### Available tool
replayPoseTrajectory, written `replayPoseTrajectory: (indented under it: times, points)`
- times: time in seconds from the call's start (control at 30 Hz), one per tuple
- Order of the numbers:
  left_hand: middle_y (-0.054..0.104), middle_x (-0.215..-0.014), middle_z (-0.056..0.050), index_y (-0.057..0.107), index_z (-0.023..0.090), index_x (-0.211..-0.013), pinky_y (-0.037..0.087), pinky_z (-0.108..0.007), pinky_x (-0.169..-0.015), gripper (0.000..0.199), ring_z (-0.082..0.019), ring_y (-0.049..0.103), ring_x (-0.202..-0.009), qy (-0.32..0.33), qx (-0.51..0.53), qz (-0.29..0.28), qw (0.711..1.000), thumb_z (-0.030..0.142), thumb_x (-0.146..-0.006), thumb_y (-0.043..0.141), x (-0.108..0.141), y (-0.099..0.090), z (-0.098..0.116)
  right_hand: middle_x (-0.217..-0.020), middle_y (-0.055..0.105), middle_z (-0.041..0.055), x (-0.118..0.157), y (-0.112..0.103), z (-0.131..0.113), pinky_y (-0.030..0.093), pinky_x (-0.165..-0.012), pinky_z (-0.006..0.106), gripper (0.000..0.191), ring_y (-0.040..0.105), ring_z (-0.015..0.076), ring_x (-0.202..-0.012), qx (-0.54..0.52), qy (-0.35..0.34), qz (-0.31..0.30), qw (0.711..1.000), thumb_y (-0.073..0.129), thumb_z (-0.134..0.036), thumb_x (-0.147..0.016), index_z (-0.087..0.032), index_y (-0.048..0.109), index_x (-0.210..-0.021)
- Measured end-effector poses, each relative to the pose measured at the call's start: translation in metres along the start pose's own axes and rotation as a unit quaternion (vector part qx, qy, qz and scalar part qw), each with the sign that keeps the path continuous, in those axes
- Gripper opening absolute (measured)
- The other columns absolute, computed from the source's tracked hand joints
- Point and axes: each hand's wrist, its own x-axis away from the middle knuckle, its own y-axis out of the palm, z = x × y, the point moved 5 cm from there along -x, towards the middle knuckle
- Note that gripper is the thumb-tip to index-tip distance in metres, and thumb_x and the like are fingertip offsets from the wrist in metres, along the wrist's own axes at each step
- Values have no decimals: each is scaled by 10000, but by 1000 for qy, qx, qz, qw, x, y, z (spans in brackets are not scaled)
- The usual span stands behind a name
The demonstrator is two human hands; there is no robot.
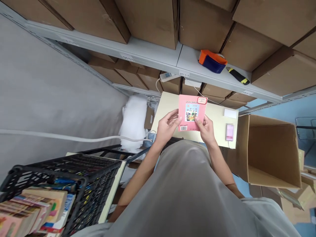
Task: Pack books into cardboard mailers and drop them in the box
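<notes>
A pink book with a colourful picture, a barcode and a red-edged label is held up between my two hands over a pale table. My left hand grips its left edge, thumb on the face and fingers behind. On the opposite edge my right hand pinches the book, its thumb lying on the face near the picture. Fingertips behind the book are hidden. A phone with a blurred screen lies on the table to the right, below a small white box.
Shelves of cardboard boxes run across the back; a tape dispenser and a utility knife lie on one. A black crate of books stands lower left, an open carton right. White wrapping sits left of the table.
</notes>
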Motion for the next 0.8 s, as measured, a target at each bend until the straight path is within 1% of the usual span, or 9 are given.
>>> replayPoseTrajectory:
  times: [0.1, 0.23, 0.3, 0.43, 0.47, 0.53, 0.6, 0.67, 0.8]
  points:
    - [871, -1122, -128, 877, 177, -1103, 676, -447, -1021, 616, -307, 820, -1094, -92, 84, -43, 991, 721, -817, 927, -4, 8, -11, -1183, 881, 74, 0, -1, 5, 708, -920, 406, 547, 834, 268, -1022, -11, 11, 2, 1000, 815, -720, -958, -241, 802, -1221]
    - [867, -984, -96, 890, 180, -1008, 686, -413, -936, 631, -272, 819, -973, -109, 110, -5, 988, 738, -726, 977, -4, 15, -14, -1249, 871, 90, -3, -1, 13, 712, -968, 432, 566, 834, 277, -1076, -10, 24, 6, 1000, 815, -724, -952, -237, 801, -1241]
    - [869, -979, -99, 897, 179, -1013, 693, -422, -925, 649, -279, 820, -974, -93, 101, 21, 990, 748, -711, 980, -5, 15, -14, -1294, 861, 102, -5, -4, 13, 706, -1023, 455, 584, 828, 286, -1134, 5, 18, 13, 1000, 816, -720, -952, -239, 793, -1282]
    - [887, -1059, -110, 917, 178, -1043, 716, -462, -945, 623, -300, 829, -1006, -33, 55, 80, 995, 725, -749, 972, -5, 8, -6, -1522, 768, 132, -3, -13, -1, 617, -1215, 521, 613, 742, 306, -1393, 68, -53, 95, 992, 761, -700, -1005, -265, 753, -1436]
    - [889, -1104, -110, 920, 181, -1062, 720, -473, -965, 603, -304, 832, -1027, -16, 44, 92, 995, 711, -778, 961, -4, 7, -2, -1567, 741, 131, -1, -12, -5, 594, -1246, 538, 604, 716, 310, -1441, 80, -64, 101, 990, 734, -694, -1028, -276, 745, -1464]
    - [884, -1197, -106, 922, 192, -1096, 723, -485, -997, 545, -312, 837, -1081, 14, 24, 105, 994, 677, -847, 926, 0, 8, 6, -1590, 728, 125, 3, -3, -8, 582, -1264, 556, 597, 707, 318, -1465, 82, -60, 71, 992, 712, -691, -1046, -292, 742, -1490]
    - [875, -1254, -102, 922, 210, -1122, 723, -480, -1019, 483, -318, 841, -1133, 37, 3, 99, 994, 643, -913, 882, 5, 13, 13, -1566, 746, 122, 8, 10, -8, 608, -1240, 543, 626, 730, 321, -1441, 68, -46, 23, 996, 742, -704, -1025, -292, 743, -1496]
    - [870, -1281, -103, 919, 228, -1156, 716, -478, -1051, 428, -315, 840, -1174, 63, -27, 81, 994, 601, -959, 850, 9, 20, 18, -1567, 744, 124, 10, 22, -6, 640, -1204, 507, 680, 731, 322, -1442, 56, -40, -1, 998, 791, -716, -984, -279, 736, -1502]
    - [849, -1353, -101, 915, 266, -1134, 650, -537, -1179, 281, -312, 810, -1266, 137, -111, 19, 984, 490, -980, 846, 13, 33, 26, -1454, 801, 128, 3, 29, 1, 673, -1140, 449, 706, 778, 313, -1339, 42, -32, 14, 999, 816, -736, -948, -234, 747, -1441]
